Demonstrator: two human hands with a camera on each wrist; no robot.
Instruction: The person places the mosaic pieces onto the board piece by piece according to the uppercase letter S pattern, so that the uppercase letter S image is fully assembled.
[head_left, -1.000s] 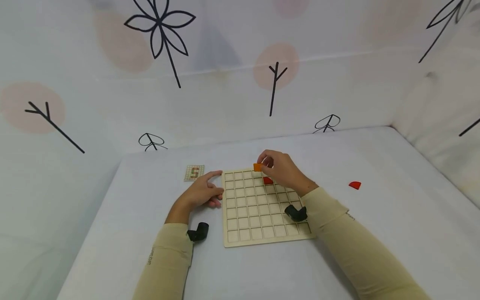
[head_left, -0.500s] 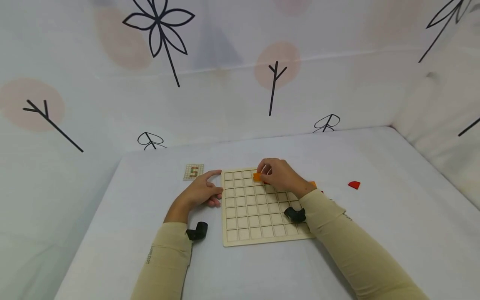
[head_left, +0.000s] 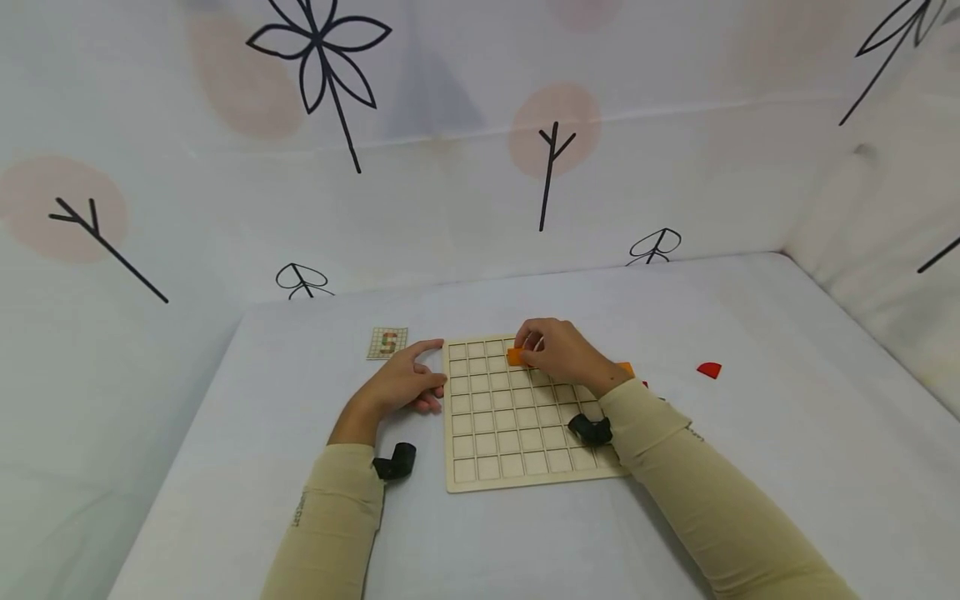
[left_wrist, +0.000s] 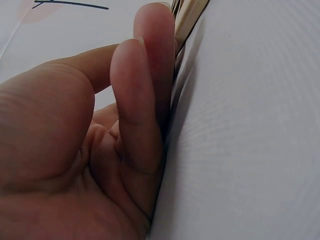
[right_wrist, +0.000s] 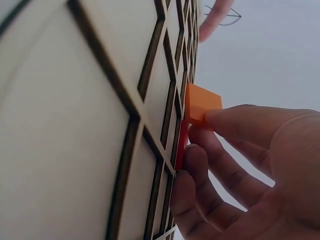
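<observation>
Between thumb and index finger, my right hand (head_left: 564, 354) pinches an orange square block (head_left: 514, 357) at the far rows of the wooden grid board (head_left: 495, 446). In the right wrist view the orange block (right_wrist: 202, 103) stands close against the board's grid, just beside a red piece (right_wrist: 181, 145) set in a neighbouring cell; the other fingers rest near that red piece. My left hand (head_left: 401, 385) lies left of the board, index finger and thumb stretched to its left edge, the remaining fingers loosely bent. In the left wrist view the fingertips (left_wrist: 154, 30) reach the board's rim.
A small card (head_left: 387, 342) with a coloured pattern on a grid lies behind the left hand. A red quarter-circle piece (head_left: 708, 369) lies on the white cloth at right. Another orange piece (head_left: 626, 367) and a bit of red (head_left: 644, 384) show past the right wrist, partly hidden.
My right hand has come down and toward me with the orange block, from over the board's far edge to a far-row cell. The left hand has stayed at the board's edge.
</observation>
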